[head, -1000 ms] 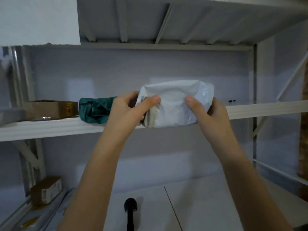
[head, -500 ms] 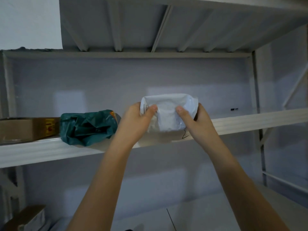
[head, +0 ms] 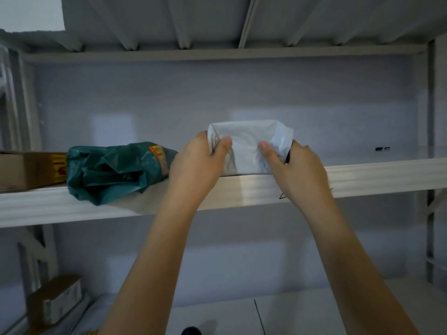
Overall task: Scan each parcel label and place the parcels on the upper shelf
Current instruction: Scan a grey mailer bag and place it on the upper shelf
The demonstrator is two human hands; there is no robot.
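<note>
White poly-mailer parcel sits on the upper shelf, bottom edge apparently down on the board, just behind the front lip. Both hands clamped on it: left hand wraps the left end, thumb pressed into the front face; right hand wraps the right end, thumb likewise on the front. Fingers go round the back, hidden.

Handling, judged from look: soft plastic film, wrinkled and glossy, dents under the thumbs, so the skin gives while the contents hold a blocky shape. Probably light, since it is lifted overhead with no visible strain. Film looks slick, so a pinch on loose film alone would likely slip or stretch. Best hold is what is used here, both ends squeezed so the pressure reaches the solid contents inside. Not obviously fragile, cannot tell what is inside. No label visible from this side.

Neighbours: green poly bag parcel lies crumpled on the same shelf just left of the left hand, near but apparently not touching the white one; part of it overhangs the front lip. Brown cardboard box at far left, touching or just beside the green bag, cannot tell which. Shelf right of the parcel is bare apart from a small dark mark on the back wall.

Lower level: another small cardboard box at bottom left; dark object at bottom edge, too cropped to name.

Release should be easy; parcel looks stable once let go.
</note>
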